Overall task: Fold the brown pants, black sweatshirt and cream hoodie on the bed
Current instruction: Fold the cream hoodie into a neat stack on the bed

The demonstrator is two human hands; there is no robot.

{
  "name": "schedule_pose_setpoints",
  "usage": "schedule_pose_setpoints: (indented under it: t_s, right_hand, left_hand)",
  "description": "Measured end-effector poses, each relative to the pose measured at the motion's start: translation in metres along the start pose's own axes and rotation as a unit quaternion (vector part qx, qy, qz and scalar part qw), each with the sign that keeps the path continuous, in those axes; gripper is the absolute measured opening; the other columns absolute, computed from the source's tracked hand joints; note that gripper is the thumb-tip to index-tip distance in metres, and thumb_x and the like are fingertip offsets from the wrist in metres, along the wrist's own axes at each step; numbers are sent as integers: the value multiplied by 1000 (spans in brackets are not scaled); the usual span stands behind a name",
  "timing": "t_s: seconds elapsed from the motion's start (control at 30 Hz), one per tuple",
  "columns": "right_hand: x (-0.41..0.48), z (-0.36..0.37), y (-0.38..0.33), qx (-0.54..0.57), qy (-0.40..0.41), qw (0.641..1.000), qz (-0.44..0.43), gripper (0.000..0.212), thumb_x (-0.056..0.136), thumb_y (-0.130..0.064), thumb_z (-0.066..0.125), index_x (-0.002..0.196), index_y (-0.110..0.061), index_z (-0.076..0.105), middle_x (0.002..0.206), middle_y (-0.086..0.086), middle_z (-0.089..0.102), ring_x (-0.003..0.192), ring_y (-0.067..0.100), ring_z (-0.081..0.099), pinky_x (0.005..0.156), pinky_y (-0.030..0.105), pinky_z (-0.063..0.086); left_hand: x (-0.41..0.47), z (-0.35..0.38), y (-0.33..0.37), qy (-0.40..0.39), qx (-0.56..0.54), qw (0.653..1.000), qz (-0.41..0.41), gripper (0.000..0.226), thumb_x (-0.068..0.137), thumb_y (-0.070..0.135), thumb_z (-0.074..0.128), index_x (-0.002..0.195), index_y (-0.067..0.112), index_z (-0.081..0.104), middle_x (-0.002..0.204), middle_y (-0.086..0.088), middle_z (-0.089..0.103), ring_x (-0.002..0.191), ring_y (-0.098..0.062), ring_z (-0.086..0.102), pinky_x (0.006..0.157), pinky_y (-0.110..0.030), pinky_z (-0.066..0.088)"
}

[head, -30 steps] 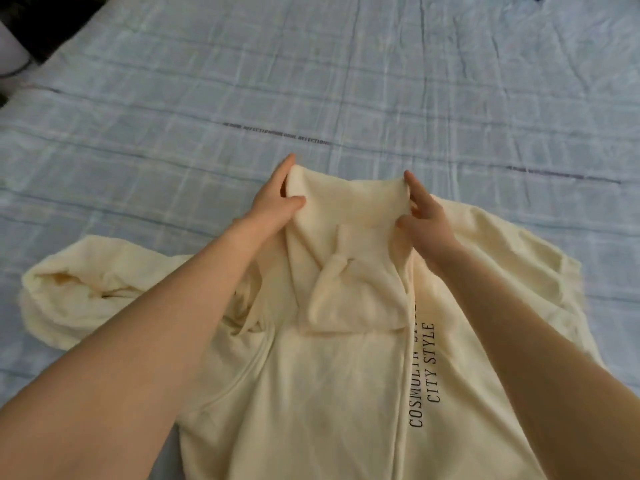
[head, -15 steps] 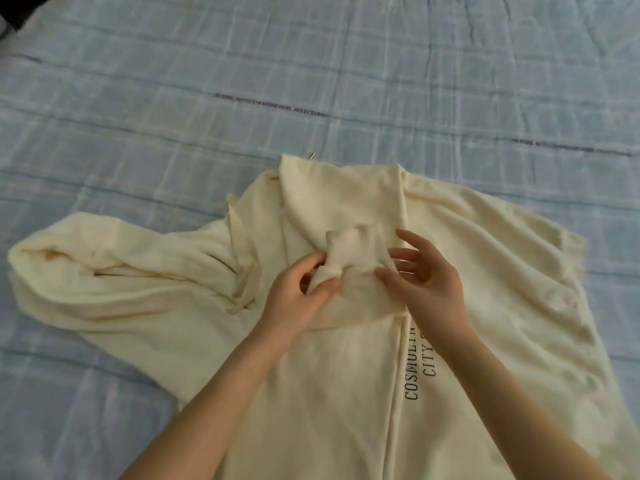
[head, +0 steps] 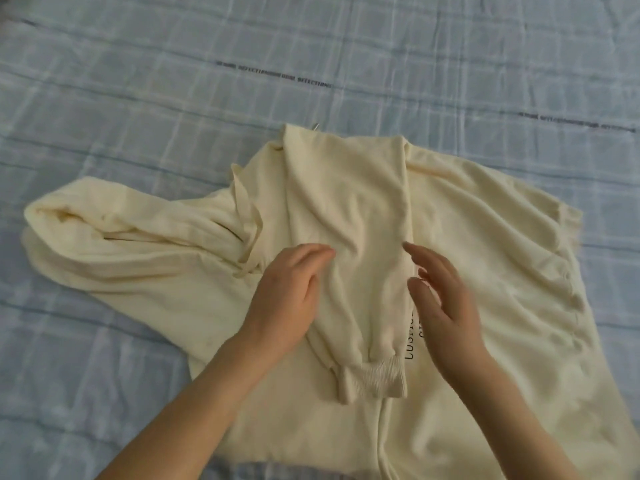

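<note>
A wrinkled blue-grey checked bed is filling the view. The cream hoodie is lying spread across it, one sleeve folded over the body. The left hand is resting flat on the sleeve, fingers together; the right hand is holding its fingers spread at the sleeve's other edge.

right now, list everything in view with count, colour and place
cream hoodie: one, cream, spread out, middle of view
sleeve: one, cream, folded across the hoodie's body, ribbed cuff nearest the camera
hood: one, cream, bunched at the left
lettering: one print, black, on the hoodie beside the sleeve, partly covered
bed sheet: one, pale blue check, under everything
left hand: one, bare, resting on the sleeve
right hand: one, bare, at the sleeve's right edge
</note>
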State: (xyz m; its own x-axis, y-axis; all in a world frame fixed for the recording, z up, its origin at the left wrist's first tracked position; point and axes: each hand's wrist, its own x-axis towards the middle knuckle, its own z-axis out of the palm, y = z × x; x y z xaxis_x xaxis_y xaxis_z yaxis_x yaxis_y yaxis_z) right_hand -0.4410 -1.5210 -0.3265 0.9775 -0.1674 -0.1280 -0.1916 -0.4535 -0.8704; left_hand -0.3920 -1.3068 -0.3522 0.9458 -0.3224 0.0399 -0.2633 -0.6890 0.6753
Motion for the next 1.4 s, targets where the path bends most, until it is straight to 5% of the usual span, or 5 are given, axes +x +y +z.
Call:
schedule_pose_setpoints:
  t_s: [0.13, 0.27, 0.87, 1.27, 1.4]
  right_hand:
    - [5, 62, 25, -265, -24, 963, -53, 56, 101, -31, 35, 155, -17, 31, 163, 2, 25, 153, 21, 17, 124, 36, 13]
    - [-3, 86, 58, -374, -18, 926, -45, 57, 103, -40, 25, 157, -21, 26, 164, 1, 22, 154, 23, 12, 124, 43, 11]
    - [-43, 112, 7, -271, 43, 961, -11, 56, 99, -31, 33, 152, -16, 39, 160, 4, 33, 151, 26, 21, 123, 44, 14]
    - [-13, 293, -149, -173, -20, 972, -156, 53, 103, -30, 34, 155, -21, 31, 162, 1, 29, 152, 21, 18, 122, 50, 17]
    - [4, 338, -172, -165, -18, 965, -205, 55, 101, -28, 34, 156, -25, 29, 163, -1, 28, 153, 20, 17, 124, 45, 13]
  left_hand:
    - [6, 54, 1, -63, 216, 974, 6, 61, 98, 39, 21, 152, 11, 31, 160, -11, 24, 148, -29, 23, 120, -47, 19]
    - [-6, 80, -32, -86, 269, 959, 0, 64, 100, 46, 19, 156, 16, 18, 164, -9, 9, 151, -25, 8, 122, -46, 8]
    - [-80, 21, -62, -54, 194, 979, 29, 55, 101, 39, 30, 152, 18, 34, 159, -4, 29, 149, -22, 22, 118, -49, 23]
    - [-66, -198, -183, 247, 211, 944, -50, 50, 97, 23, 40, 143, 6, 44, 147, -16, 44, 137, -30, 37, 116, -52, 24]
    - [-51, -185, -220, -8, 260, 960, -102, 55, 102, 34, 29, 154, 20, 21, 158, -6, 30, 148, -27, 20, 120, -50, 12]
